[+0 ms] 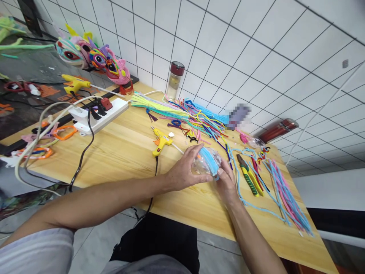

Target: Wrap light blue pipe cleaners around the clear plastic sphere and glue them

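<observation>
Between my two hands is a clear plastic ball (199, 166) with a band of light-blue pipe cleaners (209, 160) across it. My left hand (186, 169) grips its left side, fingers behind and thumb along the bottom. On the right, my right hand (226, 180) is closed at the ball's lower edge, by the end of the blue band. Just left of the ball lies a yellow hot glue gun (162, 142) with a white glue stick in its back. Pliers with green and yellow handles (251, 177) lie right of my right hand.
Bundles of pipe cleaners (162, 106) lie along the wall, with more (288, 194) at the right. A glass bottle (174, 82) and a red flask (278, 129) stand at the back. A power strip (101, 116), cords, a second glue gun (74, 83) and lion-head figures (111, 66) are left.
</observation>
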`<state>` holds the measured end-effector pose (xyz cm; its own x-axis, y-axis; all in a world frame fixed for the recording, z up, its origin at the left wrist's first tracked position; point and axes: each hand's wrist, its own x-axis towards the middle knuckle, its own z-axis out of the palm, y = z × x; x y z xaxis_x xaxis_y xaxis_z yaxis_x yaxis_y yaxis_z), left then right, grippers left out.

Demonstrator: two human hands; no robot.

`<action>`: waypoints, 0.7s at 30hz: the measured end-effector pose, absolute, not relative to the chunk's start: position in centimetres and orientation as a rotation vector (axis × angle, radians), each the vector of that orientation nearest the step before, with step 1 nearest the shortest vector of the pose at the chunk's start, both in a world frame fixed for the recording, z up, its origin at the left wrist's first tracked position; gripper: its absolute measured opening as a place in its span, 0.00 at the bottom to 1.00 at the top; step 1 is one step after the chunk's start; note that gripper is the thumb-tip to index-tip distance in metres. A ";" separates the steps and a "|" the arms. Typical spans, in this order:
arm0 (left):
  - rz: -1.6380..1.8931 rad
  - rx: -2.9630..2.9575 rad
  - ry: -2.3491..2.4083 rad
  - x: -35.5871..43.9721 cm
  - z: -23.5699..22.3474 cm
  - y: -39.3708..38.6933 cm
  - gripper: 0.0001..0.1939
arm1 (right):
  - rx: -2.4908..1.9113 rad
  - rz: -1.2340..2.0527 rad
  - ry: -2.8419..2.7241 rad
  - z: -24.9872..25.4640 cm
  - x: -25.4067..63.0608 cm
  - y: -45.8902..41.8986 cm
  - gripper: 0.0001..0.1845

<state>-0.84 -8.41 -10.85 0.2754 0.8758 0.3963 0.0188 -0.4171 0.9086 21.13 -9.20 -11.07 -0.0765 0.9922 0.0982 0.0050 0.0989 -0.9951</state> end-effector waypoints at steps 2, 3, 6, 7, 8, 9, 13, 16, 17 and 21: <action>1.250 1.656 0.850 -0.7 -11.0 -8.3 0.57 | -1.136 1.113 -1.342 -11.0 20.8 -9.5 0.38; 1.249 1.637 0.859 -0.7 -11.0 -8.2 0.57 | -1.144 1.081 -1.355 -10.9 20.6 -9.6 0.39; 1.260 1.565 0.866 -0.7 -10.9 -8.2 0.57 | -1.171 0.996 -1.394 -10.5 20.0 -9.9 0.41; 1.264 1.534 0.863 -0.7 -10.8 -8.2 0.56 | -1.184 0.967 -1.412 -10.3 19.8 -10.0 0.42; 1.267 1.499 0.857 -0.8 -10.7 -8.3 0.55 | -1.199 0.940 -1.430 -10.1 19.6 -10.0 0.42; 1.267 1.462 0.846 -0.8 -10.6 -8.4 0.54 | -1.215 0.917 -1.447 -10.0 19.5 -10.1 0.43; 1.236 1.304 0.783 -0.9 -10.1 -8.7 0.46 | -1.282 0.865 -1.527 -9.5 19.3 -10.2 0.44; 1.228 1.194 0.724 -0.9 -9.7 -8.8 0.44 | -1.276 0.849 -1.580 -9.1 19.3 -10.2 0.43; 1.223 1.163 0.696 -0.9 -9.7 -8.7 0.44 | -1.269 0.848 -1.586 -9.0 19.2 -10.2 0.43; 1.200 1.091 0.612 -0.9 -9.8 -8.3 0.42 | -1.260 0.848 -1.595 -8.7 19.2 -10.0 0.42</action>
<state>-0.93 -8.30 -9.81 0.2979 0.9415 0.1576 -0.4248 -0.0171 0.9051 19.22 -10.02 -8.73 -0.0695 0.9697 0.2342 0.3485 0.2436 -0.9051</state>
